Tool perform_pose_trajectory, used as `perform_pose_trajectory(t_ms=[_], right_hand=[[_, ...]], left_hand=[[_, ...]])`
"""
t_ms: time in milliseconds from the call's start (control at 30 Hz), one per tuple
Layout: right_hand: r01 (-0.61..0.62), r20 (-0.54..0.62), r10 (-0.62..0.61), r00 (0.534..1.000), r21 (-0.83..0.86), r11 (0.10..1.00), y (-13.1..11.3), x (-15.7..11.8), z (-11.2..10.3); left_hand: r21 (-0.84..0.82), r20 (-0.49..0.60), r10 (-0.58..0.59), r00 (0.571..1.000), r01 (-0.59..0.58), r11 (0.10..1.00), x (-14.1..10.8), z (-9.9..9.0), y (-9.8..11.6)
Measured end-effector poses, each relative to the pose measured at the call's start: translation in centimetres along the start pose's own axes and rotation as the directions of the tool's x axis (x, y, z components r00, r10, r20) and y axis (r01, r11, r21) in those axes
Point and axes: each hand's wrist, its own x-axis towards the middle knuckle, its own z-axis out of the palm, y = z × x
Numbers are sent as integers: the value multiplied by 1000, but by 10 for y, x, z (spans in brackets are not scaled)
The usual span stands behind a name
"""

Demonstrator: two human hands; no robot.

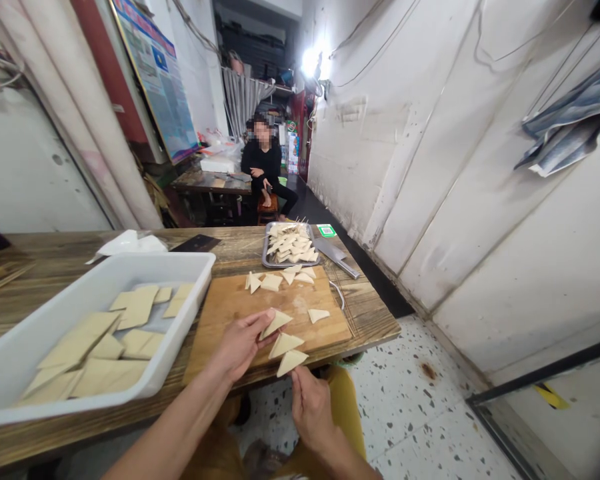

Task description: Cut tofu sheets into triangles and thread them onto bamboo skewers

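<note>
My left hand (pixel 243 343) pinches a pale tofu triangle (pixel 277 323) between thumb and fingers, over the cutting board's front edge. Lower and to the right, my right hand (pixel 313 403) is closed on the end of a skewer, mostly hidden by the fingers and tofu. Two tofu triangles (pixel 286 345) sit in a row on it, between my hands. More cut tofu pieces (pixel 271 282) lie along the back of the wooden cutting board (pixel 220 313). One loose tofu triangle (pixel 319 315) rests at its right side.
A white plastic tub (pixel 167 360) holding flat tofu sheets stands left. Behind the board are a metal tray (pixel 267 257) heaped with skewered tofu and a cleaver (pixel 337 257). A green-edged code card (pixel 327 231) lies beside the tray. A person (pixel 263 160) sits in the background.
</note>
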Motion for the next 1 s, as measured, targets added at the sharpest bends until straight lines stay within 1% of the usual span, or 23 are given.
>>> perform_pose_trajectory(t_ms=[133,267,333,400,467,533,600,667,733,867,1000], right_hand=[[-4,-7,4,1000,-26,1000,-1,4,1],[-18,8,18,1000,-26,999,0,6,3],[-49,27,50,998,-9,999,-1,8,1],[-90,48,89,995,13,996,-1,12,-5],[-101,72,99,993,35,994,-2,19,-14],[-84,88,81,993,25,996,0,29,-26],[-57,85,59,995,-32,998,4,41,-37],[-27,83,36,996,-101,995,9,54,-45],[5,102,9,995,-141,990,13,67,-48],[68,148,-42,988,-180,981,15,81,-44],[96,173,-74,982,-120,988,14,80,-32]], left_hand=[[29,46,1,999,-2,1000,-1,0,-6],[59,59,18,998,-22,998,-2,0,-8],[56,45,28,999,-31,998,-1,-2,-6],[68,5,61,998,-61,996,0,-4,-2],[130,-35,115,993,-110,985,2,-6,1],[212,-47,161,986,-148,966,2,-9,4],[257,-36,180,983,-165,952,2,-11,5],[264,-41,197,980,-179,948,2,-12,4],[257,-56,220,974,-199,946,4,-14,4],[196,-76,243,967,-224,955,11,-19,5],[127,-134,213,968,-196,972,14,-26,6]])
